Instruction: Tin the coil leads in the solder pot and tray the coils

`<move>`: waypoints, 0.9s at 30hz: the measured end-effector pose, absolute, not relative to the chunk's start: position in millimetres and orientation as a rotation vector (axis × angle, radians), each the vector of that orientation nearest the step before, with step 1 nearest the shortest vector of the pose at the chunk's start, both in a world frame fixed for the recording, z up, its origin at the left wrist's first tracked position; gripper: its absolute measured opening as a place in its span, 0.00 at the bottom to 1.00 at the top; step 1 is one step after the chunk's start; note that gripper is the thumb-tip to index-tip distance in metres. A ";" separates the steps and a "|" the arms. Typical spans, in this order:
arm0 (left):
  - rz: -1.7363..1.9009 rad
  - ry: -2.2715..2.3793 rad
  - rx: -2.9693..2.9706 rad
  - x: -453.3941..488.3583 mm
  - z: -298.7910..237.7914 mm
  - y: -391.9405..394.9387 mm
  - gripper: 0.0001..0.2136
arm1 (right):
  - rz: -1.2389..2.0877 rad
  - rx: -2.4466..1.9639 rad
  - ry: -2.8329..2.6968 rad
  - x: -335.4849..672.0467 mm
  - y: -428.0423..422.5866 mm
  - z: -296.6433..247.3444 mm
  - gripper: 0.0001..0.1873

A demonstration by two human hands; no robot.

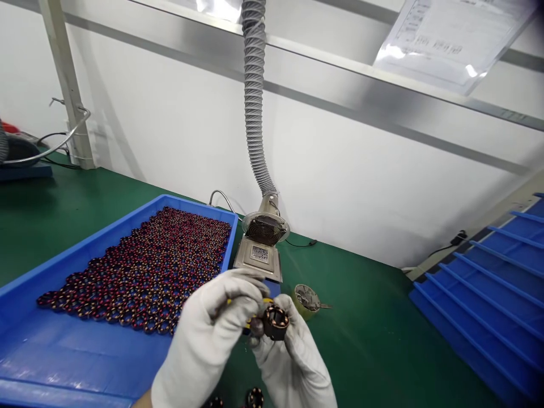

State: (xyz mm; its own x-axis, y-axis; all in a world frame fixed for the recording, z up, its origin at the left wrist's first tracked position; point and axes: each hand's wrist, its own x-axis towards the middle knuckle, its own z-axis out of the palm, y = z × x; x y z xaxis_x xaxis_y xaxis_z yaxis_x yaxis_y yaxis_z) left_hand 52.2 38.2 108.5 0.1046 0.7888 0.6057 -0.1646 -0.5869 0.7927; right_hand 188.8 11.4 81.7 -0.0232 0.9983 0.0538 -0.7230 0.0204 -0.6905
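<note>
My right hand [293, 357], in a white glove with dark-stained fingertips, grips a small black motor stator [276, 324] with copper-coloured windings around its open ring. Close against its left side, my left hand [208, 334], also white-gloved, has its thumb and fingers pinched together. Bits of something yellow [267, 300] show between and behind the fingers; what it is stays hidden. Below the hands, another stator [255, 398] lies on the green table, with a further one partly cut off by the frame's bottom edge.
A blue tray [106, 362] on the left holds many similar stators in rows. Behind the hands stands a metal soldering pot [259, 255] under a grey extraction hose [254, 90]. A round tin [306, 299] sits right of it. Blue stacked trays [488, 283] rise at right.
</note>
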 end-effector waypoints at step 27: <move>1.332 0.609 1.789 51.7 120.7 40.6 0.09 | 1.472 -0.531 -0.608 182.2 0.9 80.1 0.14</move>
State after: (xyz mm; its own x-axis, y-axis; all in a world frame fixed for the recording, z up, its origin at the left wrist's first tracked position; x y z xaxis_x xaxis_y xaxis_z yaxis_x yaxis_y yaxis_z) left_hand 51.7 40.6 120.7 0.3276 0.7664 0.5526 -0.0835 -0.5591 0.8249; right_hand 182.2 0.9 80.1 0.0033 0.9986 0.0531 -0.7449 0.0378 -0.6661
